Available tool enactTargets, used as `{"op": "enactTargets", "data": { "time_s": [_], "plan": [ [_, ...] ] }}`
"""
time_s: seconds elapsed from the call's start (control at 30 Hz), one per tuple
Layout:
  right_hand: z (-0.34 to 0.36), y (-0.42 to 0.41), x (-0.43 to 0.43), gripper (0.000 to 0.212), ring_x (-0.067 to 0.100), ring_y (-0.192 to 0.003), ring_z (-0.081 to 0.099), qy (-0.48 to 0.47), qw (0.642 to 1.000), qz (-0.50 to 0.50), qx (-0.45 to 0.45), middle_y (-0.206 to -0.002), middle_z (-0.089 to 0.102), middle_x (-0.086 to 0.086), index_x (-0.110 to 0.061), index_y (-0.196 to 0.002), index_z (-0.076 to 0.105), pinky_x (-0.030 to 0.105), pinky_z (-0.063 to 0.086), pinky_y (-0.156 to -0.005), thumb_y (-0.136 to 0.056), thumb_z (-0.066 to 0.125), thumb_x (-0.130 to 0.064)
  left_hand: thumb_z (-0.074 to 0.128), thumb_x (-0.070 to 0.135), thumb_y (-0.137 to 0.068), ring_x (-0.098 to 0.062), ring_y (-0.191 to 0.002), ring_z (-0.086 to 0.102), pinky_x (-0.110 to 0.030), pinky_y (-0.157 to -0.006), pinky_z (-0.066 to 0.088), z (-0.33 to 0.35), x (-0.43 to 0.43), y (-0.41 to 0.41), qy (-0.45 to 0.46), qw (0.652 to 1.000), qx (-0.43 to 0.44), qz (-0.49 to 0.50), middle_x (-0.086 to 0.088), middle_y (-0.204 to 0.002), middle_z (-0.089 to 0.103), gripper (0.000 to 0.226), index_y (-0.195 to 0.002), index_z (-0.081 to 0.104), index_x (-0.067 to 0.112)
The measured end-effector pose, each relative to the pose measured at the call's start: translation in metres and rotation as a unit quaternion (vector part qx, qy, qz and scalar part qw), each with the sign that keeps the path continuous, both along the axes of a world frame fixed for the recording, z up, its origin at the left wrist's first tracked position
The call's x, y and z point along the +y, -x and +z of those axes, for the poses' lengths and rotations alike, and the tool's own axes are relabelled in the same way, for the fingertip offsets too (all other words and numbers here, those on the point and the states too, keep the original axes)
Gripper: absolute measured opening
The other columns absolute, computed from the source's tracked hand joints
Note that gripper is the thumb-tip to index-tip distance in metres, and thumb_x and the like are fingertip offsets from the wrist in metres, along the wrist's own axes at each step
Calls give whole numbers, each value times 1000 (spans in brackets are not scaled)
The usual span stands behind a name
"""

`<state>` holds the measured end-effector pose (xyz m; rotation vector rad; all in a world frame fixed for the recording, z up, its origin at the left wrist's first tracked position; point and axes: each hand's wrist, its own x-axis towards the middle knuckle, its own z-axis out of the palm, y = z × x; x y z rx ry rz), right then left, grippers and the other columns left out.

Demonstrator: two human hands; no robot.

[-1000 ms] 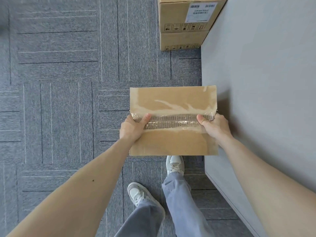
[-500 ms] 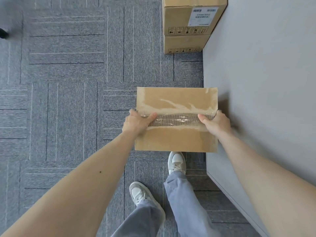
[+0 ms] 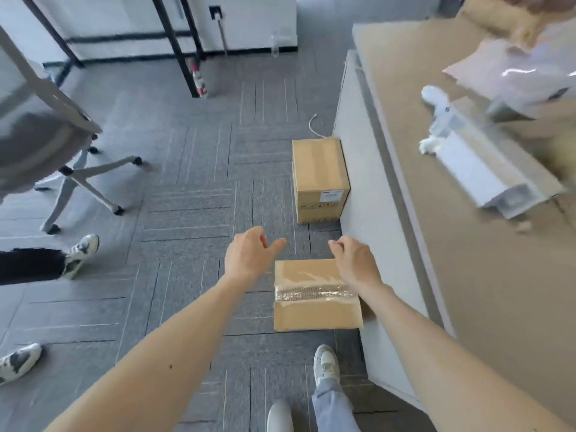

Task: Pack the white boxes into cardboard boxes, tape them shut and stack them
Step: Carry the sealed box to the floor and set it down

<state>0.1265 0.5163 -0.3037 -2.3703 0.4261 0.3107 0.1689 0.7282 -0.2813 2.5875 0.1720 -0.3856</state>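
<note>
A taped cardboard box lies flat on the grey carpet beside the table's side panel, with a clear tape strip across its top. My left hand hovers to the box's upper left, fingers spread and empty. My right hand is above the box's far right corner, fingers loosely curled, holding nothing. Further ahead, a stack of two sealed cardboard boxes stands against the table's side. On the table lies a long white box.
The table with a brown top fills the right side, with blurred packing material at its far end. An office chair stands at the left. Another person's shoes are at the left edge. My own feet are below the box.
Both hands have let go of the taped box, which now rests on the floor. My view has lifted from straight down to looking ahead, showing the chair, table top and stacked boxes.
</note>
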Motion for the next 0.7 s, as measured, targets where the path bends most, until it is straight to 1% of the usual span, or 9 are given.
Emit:
{"op": "enactTargets", "data": {
  "time_s": [0.03, 0.13, 0.2, 0.3, 0.4, 0.47, 0.57, 0.63, 0.7],
  "plan": [
    [28, 8, -3, 40, 31, -78, 60, 0, 1000, -7, -9, -79, 62, 8, -9, -85, 54, 42, 49, -71, -103, 38, -41, 62, 58, -89, -18, -64, 56, -31, -56, 42, 29, -6, 5, 2, 1000, -16, -11, 2, -67, 58, 47, -69, 47, 18],
    [103, 35, -21, 48, 30, -69, 58, 24, 999, -20, -33, -67, 55, 5, -14, -66, 45, 37, 38, -58, -102, 36, -46, 60, 54, -92, -19, -58, 56, -30, -53, 43, 103, -30, 22, 16, 996, -66, -52, 2, -58, 56, 50, -60, 46, 18],
    [150, 56, -40, 51, 28, -68, 52, 56, 997, -30, -40, -64, 52, 4, -18, -60, 41, 34, 34, -60, -101, 37, -47, 57, 54, -94, -21, -56, 56, -29, -53, 44, 144, -51, 33, 22, 992, -90, -86, 3, -56, 55, 52, -57, 46, 18],
    [205, 90, -79, 53, 26, -67, 52, 87, 992, -66, -58, -63, 53, 5, -17, -58, 45, 32, 34, -63, -100, 38, -49, 53, 54, -95, -27, -61, 60, -34, -60, 49, 196, -92, 47, 23, 984, -111, -135, 0, -60, 57, 53, -57, 45, 17],
    [242, 125, -127, 52, 24, -66, 51, 81, 987, -117, -72, -57, 47, 3, -19, -52, 39, 30, 32, -62, -99, 44, -41, 51, 52, -96, -23, -55, 55, -32, -56, 41, 237, -142, 65, 28, 970, -138, -198, 0, -55, 51, 54, -58, 42, 16],
    [264, 148, -162, 52, 25, -64, 52, 77, 982, -151, -82, -59, 51, 6, -18, -52, 42, 32, 31, -56, -99, 45, -42, 51, 53, -97, -21, -50, 48, -31, -53, 37, 258, -178, 77, 23, 957, -160, -243, 0, -52, 45, 55, -57, 39, 16],
    [285, 187, -219, 55, 22, -58, 48, 95, 973, -192, -89, -52, 44, -1, -16, -50, 40, 32, 30, -52, -98, 46, -43, 52, 53, -95, -20, -48, 40, -29, -49, 27, 278, -239, 94, 22, 934, -198, -297, 2, -49, 36, 58, -53, 34, 17],
    [292, 213, -254, 54, 21, -56, 48, 103, 965, -221, -95, -51, 44, -3, -19, -49, 39, 31, 31, -50, -96, 48, -43, 53, 52, -95, -19, -47, 39, -30, -48, 26, 288, -280, 106, 18, 923, -216, -318, 2, -49, 37, 59, -52, 34, 16],
    [296, 245, -298, 54, 24, -54, 47, 107, 959, -243, -104, -48, 40, -1, -17, -47, 34, 31, 29, -50, -93, 49, -41, 54, 52, -95, -17, -47, 41, -30, -48, 27, 295, -330, 125, 18, 915, -228, -332, 2, -48, 41, 59, -51, 38, 16]
  ]
}}
